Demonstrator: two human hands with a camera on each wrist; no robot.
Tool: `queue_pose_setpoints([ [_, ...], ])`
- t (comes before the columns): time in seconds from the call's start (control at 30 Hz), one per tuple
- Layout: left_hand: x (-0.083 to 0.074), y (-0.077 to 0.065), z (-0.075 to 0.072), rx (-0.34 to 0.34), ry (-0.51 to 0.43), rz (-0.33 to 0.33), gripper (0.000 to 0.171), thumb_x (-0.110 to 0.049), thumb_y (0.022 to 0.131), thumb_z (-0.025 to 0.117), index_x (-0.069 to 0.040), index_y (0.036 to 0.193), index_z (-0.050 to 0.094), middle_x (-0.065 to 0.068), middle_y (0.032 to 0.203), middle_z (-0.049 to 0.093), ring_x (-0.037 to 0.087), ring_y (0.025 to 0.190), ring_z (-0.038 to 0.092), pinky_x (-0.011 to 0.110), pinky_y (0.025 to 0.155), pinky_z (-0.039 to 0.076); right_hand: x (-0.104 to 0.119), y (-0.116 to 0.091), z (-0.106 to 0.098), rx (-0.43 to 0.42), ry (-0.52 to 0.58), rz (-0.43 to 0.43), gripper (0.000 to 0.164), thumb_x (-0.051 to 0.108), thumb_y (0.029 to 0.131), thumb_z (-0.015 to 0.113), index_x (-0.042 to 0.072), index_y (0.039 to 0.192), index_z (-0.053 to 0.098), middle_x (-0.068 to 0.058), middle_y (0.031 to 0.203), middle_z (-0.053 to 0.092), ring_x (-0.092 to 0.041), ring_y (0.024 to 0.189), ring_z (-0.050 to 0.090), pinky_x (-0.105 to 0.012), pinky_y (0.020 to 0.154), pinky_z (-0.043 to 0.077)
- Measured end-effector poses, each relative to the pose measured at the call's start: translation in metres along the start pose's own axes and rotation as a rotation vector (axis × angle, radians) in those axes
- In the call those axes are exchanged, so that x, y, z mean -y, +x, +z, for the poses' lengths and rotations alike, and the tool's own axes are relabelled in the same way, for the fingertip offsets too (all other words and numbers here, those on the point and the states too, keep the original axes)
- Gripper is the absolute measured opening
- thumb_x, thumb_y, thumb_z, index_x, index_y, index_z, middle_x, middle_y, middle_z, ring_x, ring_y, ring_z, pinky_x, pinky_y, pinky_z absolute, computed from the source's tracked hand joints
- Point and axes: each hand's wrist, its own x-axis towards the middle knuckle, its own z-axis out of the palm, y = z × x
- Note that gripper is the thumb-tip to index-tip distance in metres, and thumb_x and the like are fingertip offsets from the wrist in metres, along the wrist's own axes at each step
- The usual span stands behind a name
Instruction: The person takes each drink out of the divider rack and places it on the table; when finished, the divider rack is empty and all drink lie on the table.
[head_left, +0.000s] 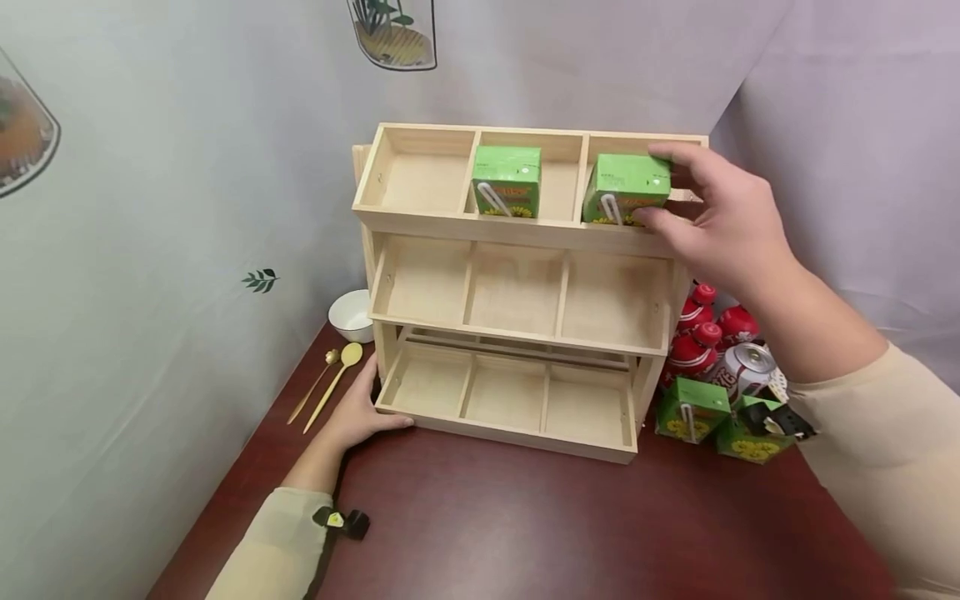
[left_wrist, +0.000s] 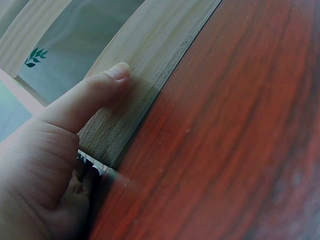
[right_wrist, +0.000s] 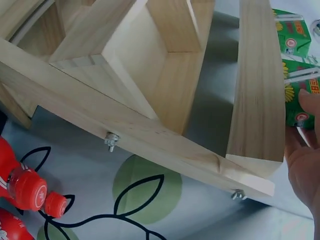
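Note:
A three-tier wooden rack [head_left: 495, 221] stands on the dark red table, each tier split into three compartments. My right hand [head_left: 723, 204] grips a green drink carton [head_left: 628, 187] in the top tier's right compartment, thumb on its front and fingers round its side. In the right wrist view that carton [right_wrist: 296, 87] shows at the right edge with the hand below. Another green carton [head_left: 507, 182] sits in the top middle compartment. My left hand [head_left: 356, 417] holds the bottom tier's left front corner, its thumb lying along the front board [left_wrist: 135, 80] in the left wrist view.
Right of the rack stand red-capped bottles [head_left: 693, 350], a drink can [head_left: 744, 371] and two more green cartons [head_left: 692, 410]. On the left lie a gold spoon [head_left: 333, 385] and a slim gold utensil [head_left: 311, 390], near a white bowl [head_left: 351, 317]. Patterned cloth [head_left: 187, 208] hangs behind.

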Motion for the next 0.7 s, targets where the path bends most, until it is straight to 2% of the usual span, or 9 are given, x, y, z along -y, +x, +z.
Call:
queue_pose_setpoints([
  [0.13, -0.001, 0.002, 0.0, 0.003, -0.005, 0.005, 0.128, -0.015, 0.054, 0.097, -0.012, 0.155, 0.018, 0.015, 0.152, 0.032, 0.03, 0.135, 0.033, 0.053, 0.105, 0.025, 0.007, -0.007, -0.004, -0.076, -0.001, -0.06, 0.055, -0.012, 0.077, 0.072, 0.003, 0.128, 0.06, -0.008, 0.113, 0.065, -0.005, 0.104, 0.06, -0.02, 0.084, 0.05],
  [0.27, 0.001, 0.001, 0.001, 0.001, -0.01, -0.004, 0.128, -0.015, 0.054, 0.097, -0.013, 0.155, 0.018, 0.013, 0.152, 0.032, 0.029, 0.136, 0.032, 0.052, 0.107, 0.023, 0.013, -0.016, -0.011, -0.179, -0.048, -0.173, 0.051, -0.014, 0.076, 0.072, -0.002, 0.124, 0.061, -0.013, 0.111, 0.067, -0.006, 0.105, 0.062, -0.019, 0.082, 0.05],
  [0.33, 0.001, 0.0, 0.001, 0.004, -0.011, -0.015, 0.128, -0.016, 0.054, 0.097, -0.013, 0.155, 0.018, 0.012, 0.153, 0.031, 0.027, 0.137, 0.032, 0.051, 0.107, 0.023, 0.013, -0.022, -0.015, -0.236, -0.049, -0.203, 0.05, -0.014, 0.074, 0.074, -0.004, 0.122, 0.062, -0.014, 0.11, 0.067, -0.008, 0.103, 0.063, -0.019, 0.081, 0.05],
  [0.43, 0.002, -0.001, 0.002, 0.003, -0.008, -0.021, 0.128, -0.017, 0.054, 0.097, -0.014, 0.155, 0.018, 0.011, 0.153, 0.031, 0.025, 0.136, 0.032, 0.049, 0.107, 0.024, 0.014, -0.031, -0.02, -0.331, 0.024, -0.207, 0.046, -0.015, 0.073, 0.075, -0.008, 0.117, 0.063, -0.014, 0.109, 0.068, -0.013, 0.099, 0.065, -0.021, 0.082, 0.051],
  [0.57, 0.002, -0.001, 0.002, 0.0, -0.001, -0.021, 0.128, -0.018, 0.054, 0.097, -0.015, 0.155, 0.018, 0.011, 0.153, 0.032, 0.025, 0.136, 0.033, 0.047, 0.107, 0.025, 0.017, -0.044, -0.026, -0.462, 0.175, -0.247, 0.039, -0.012, 0.071, 0.076, -0.015, 0.107, 0.062, -0.022, 0.102, 0.069, -0.027, 0.095, 0.068, -0.026, 0.081, 0.052],
  [0.7, 0.0, 0.0, 0.001, 0.002, 0.011, -0.02, 0.127, -0.018, 0.054, 0.097, -0.015, 0.155, 0.019, 0.012, 0.152, 0.032, 0.025, 0.135, 0.033, 0.047, 0.106, 0.025, 0.018, -0.06, -0.034, -0.502, 0.206, -0.299, 0.035, -0.007, 0.072, 0.077, -0.018, 0.101, 0.063, -0.027, 0.099, 0.068, -0.033, 0.094, 0.068, -0.027, 0.082, 0.052],
])
